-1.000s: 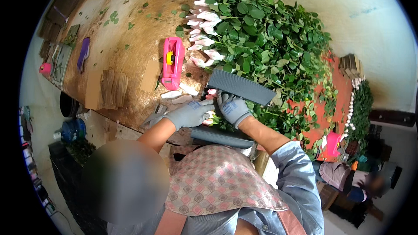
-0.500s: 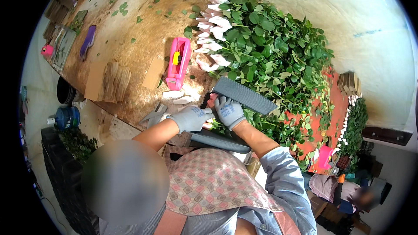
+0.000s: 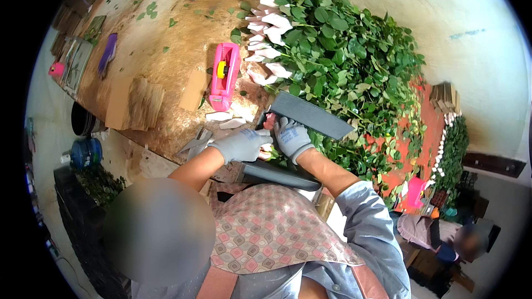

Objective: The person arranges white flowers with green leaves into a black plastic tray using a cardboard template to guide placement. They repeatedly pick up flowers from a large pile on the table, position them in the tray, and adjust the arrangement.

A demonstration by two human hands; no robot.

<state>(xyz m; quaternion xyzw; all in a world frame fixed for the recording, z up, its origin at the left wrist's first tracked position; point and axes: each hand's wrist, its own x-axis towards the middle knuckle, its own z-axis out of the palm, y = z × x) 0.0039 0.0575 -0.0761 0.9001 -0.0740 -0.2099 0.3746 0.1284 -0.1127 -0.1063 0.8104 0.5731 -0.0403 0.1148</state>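
Between two dark ribbed panels of a trough-like holder, both my hands work on roses. My left hand, in a grey glove, comes from the left with its fingers bent around a pale rose at the trough's near side. My right hand, also gloved in grey, is curled over the stems just behind the blooms, its fingertips partly hidden. Beside its fingertips shows a red-pink rose bloom. Green leaves stick out under my right wrist.
A large pile of leafy stems with white-wrapped heads lies beyond the holder. On the brown table are a pink tape dispenser, cardboard sheets, loose white wraps and a purple glove. Another person is at far right.
My fingertips have drawn slightly apart, so more of the red-pink bloom and the pale rose shows. The whole view has shifted a little.
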